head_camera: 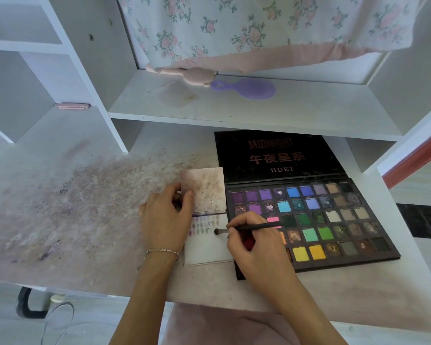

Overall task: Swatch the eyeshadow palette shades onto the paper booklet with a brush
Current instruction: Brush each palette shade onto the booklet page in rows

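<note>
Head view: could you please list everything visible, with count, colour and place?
open black eyeshadow palette: one, many-coloured pans, desk right
white paper booklet: one, stained cover folded back, left of palette
thin black brush: one, tip over booklet page
purple plastic hand mirror: one, upper shelf
pink plush toy: one, shelf, beside mirror
floral cloth: one, white-pink, hanging above shelf
white desk: one, powder-stained
left hand: holds booklet cover, silver bracelet
right hand: grips brush
</note>
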Available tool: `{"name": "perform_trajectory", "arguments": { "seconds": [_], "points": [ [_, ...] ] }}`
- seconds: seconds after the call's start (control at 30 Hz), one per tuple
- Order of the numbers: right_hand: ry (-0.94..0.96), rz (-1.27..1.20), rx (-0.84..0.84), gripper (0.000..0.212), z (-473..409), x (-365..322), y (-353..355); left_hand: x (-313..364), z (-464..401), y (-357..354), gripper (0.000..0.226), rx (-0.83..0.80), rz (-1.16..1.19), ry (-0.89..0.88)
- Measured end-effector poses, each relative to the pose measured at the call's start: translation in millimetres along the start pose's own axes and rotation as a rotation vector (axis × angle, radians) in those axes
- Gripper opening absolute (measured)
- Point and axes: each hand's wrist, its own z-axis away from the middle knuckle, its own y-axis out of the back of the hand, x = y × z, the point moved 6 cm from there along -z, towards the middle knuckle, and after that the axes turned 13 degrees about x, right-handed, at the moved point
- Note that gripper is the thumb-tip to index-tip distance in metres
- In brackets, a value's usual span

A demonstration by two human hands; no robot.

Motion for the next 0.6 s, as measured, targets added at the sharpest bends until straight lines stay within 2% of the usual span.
{"name": "perform_trajectory", "arguments": {
  "seconds": [0.17,0.3,0.6],
  "points": [
    [-0.034,-0.131,0.09,0.028,2,4,11,-1,0,0,0.017,0.007,0.005,0.007],
    [-0.025,-0.17,0.174,0.016,2,5,20,-1,-1,0,0.018,0.002,0.005,0.014],
    [-0.002,-0.178,0.326,0.026,2,18,57,-1,-1,1,0.02,-0.002,0.004,0.014]
  ]
}}
